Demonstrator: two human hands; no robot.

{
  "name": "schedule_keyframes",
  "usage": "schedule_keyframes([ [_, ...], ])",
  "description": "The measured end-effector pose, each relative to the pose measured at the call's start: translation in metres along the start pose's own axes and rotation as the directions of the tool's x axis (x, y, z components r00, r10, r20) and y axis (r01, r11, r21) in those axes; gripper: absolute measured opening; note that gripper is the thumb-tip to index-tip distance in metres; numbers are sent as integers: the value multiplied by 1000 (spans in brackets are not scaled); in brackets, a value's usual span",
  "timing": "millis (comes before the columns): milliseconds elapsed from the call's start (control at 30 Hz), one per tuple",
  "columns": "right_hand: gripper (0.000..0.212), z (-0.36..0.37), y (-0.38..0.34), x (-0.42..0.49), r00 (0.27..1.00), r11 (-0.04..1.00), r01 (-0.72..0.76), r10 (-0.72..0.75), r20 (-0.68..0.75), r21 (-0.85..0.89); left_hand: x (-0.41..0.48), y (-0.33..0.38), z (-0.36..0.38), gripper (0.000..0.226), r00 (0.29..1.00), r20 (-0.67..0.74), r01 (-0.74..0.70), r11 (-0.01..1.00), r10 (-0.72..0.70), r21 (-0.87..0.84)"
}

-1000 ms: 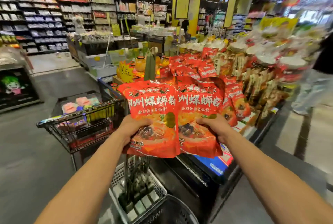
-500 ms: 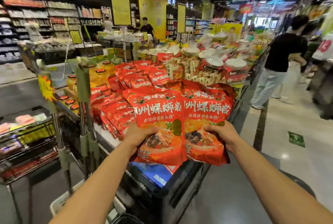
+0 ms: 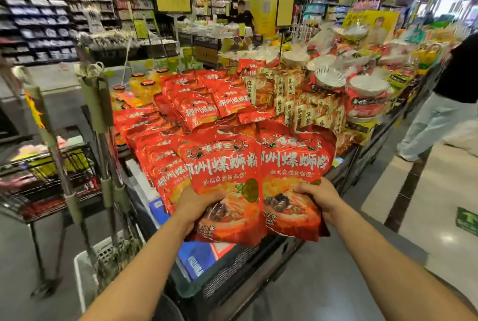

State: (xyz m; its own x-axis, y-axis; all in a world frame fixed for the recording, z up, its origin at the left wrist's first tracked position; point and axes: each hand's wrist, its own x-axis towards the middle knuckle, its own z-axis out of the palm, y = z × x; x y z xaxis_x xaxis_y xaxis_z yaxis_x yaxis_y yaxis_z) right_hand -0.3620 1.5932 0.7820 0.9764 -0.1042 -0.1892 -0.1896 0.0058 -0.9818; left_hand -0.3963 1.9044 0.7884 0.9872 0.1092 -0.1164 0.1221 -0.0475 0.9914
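A supermarket hall is shown. Dark stocked wall shelves (image 3: 38, 18) run far behind the long black display stand (image 3: 227, 282), and a pale polished floor (image 3: 426, 230) lies to its right. The stand is heaped with a pile of glossy red noodle packets (image 3: 201, 106) and, further along, wrapped white bowls (image 3: 328, 77). A black wire shopping trolley (image 3: 51, 155) holding goods is parked off the stand's left end.

The left red plastic packet (image 3: 225, 173) and the right red plastic packet (image 3: 292, 165) are held upright over the stand's near corner, with their edges overlapping. Each is gripped at its lower part, one by the left hand (image 3: 199, 204) and one by the right hand (image 3: 320, 196), with thumbs on the fronts.

The lifting appears done and the setting down is left. It cannot be told whether that is meant for the stand or the trolley.
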Motion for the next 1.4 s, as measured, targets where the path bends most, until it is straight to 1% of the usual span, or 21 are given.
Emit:
schedule_keyframes([
  [133, 66, -4, 1, 45, 997, 999, -13, 17, 82, -47, 42, -11, 14, 33, 999, -53, 12, 1000, -12, 0],
  [267, 59, -16, -3, 101, 995, 997, -5, 13, 97, -76, 99, -17, 38, 33, 999, -43, -4, 1000, 5, 23],
  [367, 64, -27, -12, 145, 996, 994, -12, 21, 85, -110, 141, -16, 60, 36, 998, -56, 15, 1000, -17, -20],
  [533, 45, -45, -34, 208, 994, 990, -33, 47, 102, -135, 195, -13, 85, 35, 998, -39, 53, 997, -55, -58],
  [633, 55, -56, -33, 244, 988, 986, -61, 82, 129, -157, 214, -18, 93, 36, 995, -48, 82, 996, -84, -44],
  [700, 57, -60, -30, 267, 983, 982, -76, 103, 152, -171, 223, -24, 96, 41, 991, -56, 118, 992, -121, -42],
  [767, 54, -65, -25, 293, 975, 980, -86, 120, 185, -181, 233, -30, 104, 47, 983, -125, 132, 991, -135, -32],
  [833, 51, -68, -22, 312, 971, 978, -93, 131, 199, -188, 236, -32, 107, 55, 982, -140, 123, 992, -123, -9],
  [900, 42, -69, -22, 338, 949, 971, -95, 154, 275, -218, 242, -36, 116, 66, 974, -177, 144, 990, -143, -10],
  [933, 33, -70, -22, 353, 935, 967, -88, 163, 315, -239, 245, -37, 121, 67, 965, -204, 163, 987, -163, -15],
  [967, 28, -70, -22, 368, 925, 962, -77, 167, 340, -261, 248, -38, 127, 64, 955, -235, 181, 983, -181, -21],
  [1033, 27, -67, -23, 393, 906, 961, -43, 153, 395, -273, 252, -43, 138, 55, 931, -303, 205, 978, -204, -27],
  [1133, 31, -66, -19, 423, 845, 970, 3, 129, 519, -245, 261, -54, 155, 71, 899, -386, 211, 977, -209, -38],
  [1167, 30, -66, -13, 433, 825, 968, 16, 128, 551, -249, 265, -59, 161, 71, 884, -410, 227, 973, -226, -46],
  [1200, 27, -65, -6, 441, 815, 963, 46, 118, 567, -266, 269, -66, 168, 64, 868, -435, 241, 969, -240, -54],
  [1233, 30, -64, 4, 449, 816, 951, 89, 101, 569, -296, 272, -75, 175, 57, 850, -462, 260, 964, -255, -54],
  [1267, 41, -63, 15, 458, 824, 918, 159, 80, 561, -364, 274, -83, 182, 58, 829, -498, 271, 962, -254, -38],
  [1300, 56, -63, 27, 464, 828, 860, 231, 72, 556, -456, 276, -93, 190, 70, 802, -547, 283, 959, -238, -2],
  [1333, 68, -63, 40, 469, 831, 799, 283, 72, 552, -530, 279, -105, 197, 87, 771, -597, 304, 952, -223, 37],
  [1367, 76, -66, 53, 472, 839, 757, 314, 61, 541, -573, 279, -113, 203, 100, 741, -639, 323, 944, -208, 67],
  [1400, 82, -69, 64, 474, 850, 741, 322, 48, 525, -590, 279, -121, 208, 103, 714, -673, 330, 940, -191, 84],
])
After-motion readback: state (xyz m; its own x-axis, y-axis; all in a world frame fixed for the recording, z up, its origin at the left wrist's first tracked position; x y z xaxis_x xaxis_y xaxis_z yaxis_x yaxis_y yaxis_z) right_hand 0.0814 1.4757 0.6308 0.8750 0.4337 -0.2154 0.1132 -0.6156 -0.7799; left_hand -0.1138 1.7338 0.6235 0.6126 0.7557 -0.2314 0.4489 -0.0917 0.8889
